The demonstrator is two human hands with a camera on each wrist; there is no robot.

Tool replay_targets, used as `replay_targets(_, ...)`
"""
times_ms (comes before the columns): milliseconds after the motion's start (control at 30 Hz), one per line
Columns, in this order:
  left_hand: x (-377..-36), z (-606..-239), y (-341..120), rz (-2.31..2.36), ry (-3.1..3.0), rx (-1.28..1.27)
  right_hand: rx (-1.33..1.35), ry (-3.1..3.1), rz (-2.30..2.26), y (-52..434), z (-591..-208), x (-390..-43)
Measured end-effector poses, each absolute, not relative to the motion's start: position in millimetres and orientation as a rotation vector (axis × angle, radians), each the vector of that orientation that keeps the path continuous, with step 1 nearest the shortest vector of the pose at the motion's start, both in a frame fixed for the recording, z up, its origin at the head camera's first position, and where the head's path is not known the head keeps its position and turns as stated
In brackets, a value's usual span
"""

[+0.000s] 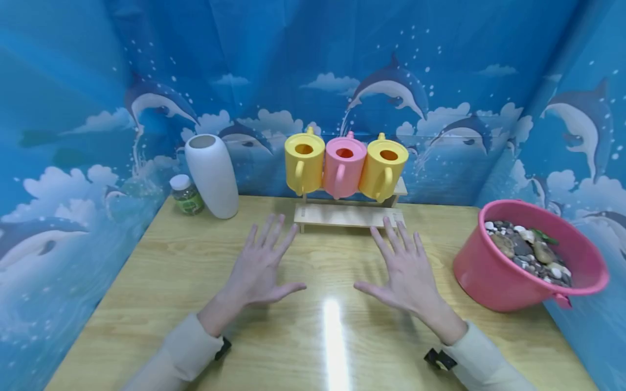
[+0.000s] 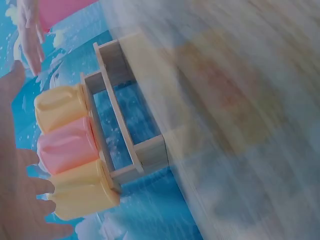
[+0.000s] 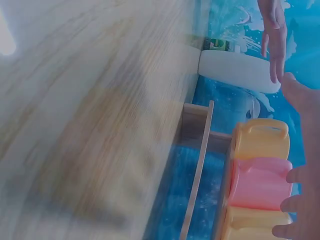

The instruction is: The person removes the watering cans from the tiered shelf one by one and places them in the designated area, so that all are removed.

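Observation:
Both hands are held out, palms down and fingers spread, over the wooden table, holding nothing. My left hand (image 1: 256, 271) is left of centre, its fingertips just in front of a two-step wooden stand (image 1: 344, 213). On the right, my right hand (image 1: 408, 274) mirrors it, fingertips near the stand's right front corner. Along the stand's upper step stand three small watering cans in a row: a yellow one (image 1: 304, 168), a pink one (image 1: 342, 171) and another yellow one (image 1: 381, 174). Their handles face me. In the left wrist view, my left fingers (image 2: 37, 186) overlap the cans.
A white vase (image 1: 213, 176) stands at the back left beside a small jar (image 1: 187, 194) with a white lid and green label. At the right sits a pink bucket (image 1: 489, 266) with pebbles (image 1: 528, 252) inside. A blue dolphin-print curtain (image 1: 274, 65) surrounds the table (image 1: 313, 336).

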State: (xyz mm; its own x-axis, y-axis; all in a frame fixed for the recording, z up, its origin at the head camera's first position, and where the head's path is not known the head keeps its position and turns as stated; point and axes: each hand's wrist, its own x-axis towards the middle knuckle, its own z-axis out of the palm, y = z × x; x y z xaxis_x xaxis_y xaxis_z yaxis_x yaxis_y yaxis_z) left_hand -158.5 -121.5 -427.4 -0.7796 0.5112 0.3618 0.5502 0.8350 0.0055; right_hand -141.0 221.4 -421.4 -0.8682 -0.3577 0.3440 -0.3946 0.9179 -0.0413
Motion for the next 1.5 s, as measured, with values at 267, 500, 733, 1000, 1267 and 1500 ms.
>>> replay_targets(267, -176.8, -408.2, -132.6, -0.532, -2.693, -0.755, 0.456, -2.823, 0.549, 241.3, -421.3, -153.4)
replay_targets(500, -194.3, -393.6, -133.9, -0.920, -2.596, -0.630, 0.232, -2.670, 1.221, 261.9, -417.7, -183.1)
replay_targets(733, -211.5, -382.4, -124.0, -1.400, -2.516, -0.478, -0.129, -2.400, 1.709, 275.2, -415.7, -219.5)
replay_targets(1000, -235.8, -381.0, -113.5, -1.560, -2.297, -0.477, -0.351, -2.282, 1.966, 290.1, -422.7, -253.0)
replay_targets(1267, -256.1, -378.4, -107.1, -1.570, -2.266, -0.399, -0.477, -2.321, 1.972, 297.4, -423.4, -279.0)
replay_targets(1500, -271.3, -377.9, -103.8, -1.583, -2.249, -0.378, -0.536, -2.257, 2.056, 302.3, -417.1, -296.8)
